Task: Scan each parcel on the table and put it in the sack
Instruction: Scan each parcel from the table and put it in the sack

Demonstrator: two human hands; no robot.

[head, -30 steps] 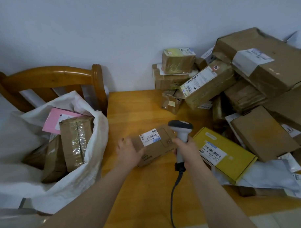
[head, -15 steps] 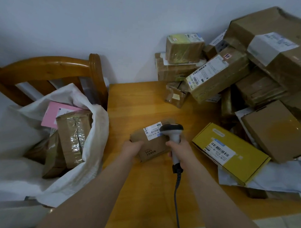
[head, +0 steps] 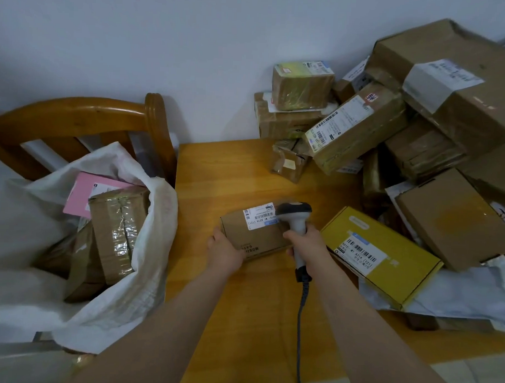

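A small brown cardboard parcel (head: pixel 252 237) with a white barcode label (head: pixel 260 219) is seen lying flat on the orange-brown wooden table (head: pixel 232 167), just below the centre of the frame. Its near left corner is gripped by the left hand (head: pixel 225 252), the fingers curled over the edge. A grey handheld barcode scanner (head: pixel 295 214) is held upright in the right hand (head: pixel 306 247), the fingers wrapped closely round its handle. Its dark head is placed over the right end of the label; whether it touches the parcel cannot be told. A dark cable (head: pixel 299 322) is seen running from the handle toward the bottom edge.

At the left of the frame a white woven sack (head: pixel 145 273) is propped open against a curved wooden chair (head: pixel 76 116). A tape-wrapped brown box (head: pixel 115 232) and a flat pink parcel (head: pixel 85 194) are held inside it. Just right of the scanner a flat yellow box (head: pixel 386 253) with a barcode label is laid on grey plastic mailers (head: pixel 456 296). A heap of brown cartons (head: pixel 449 98) is piled in the upper right against the white wall.
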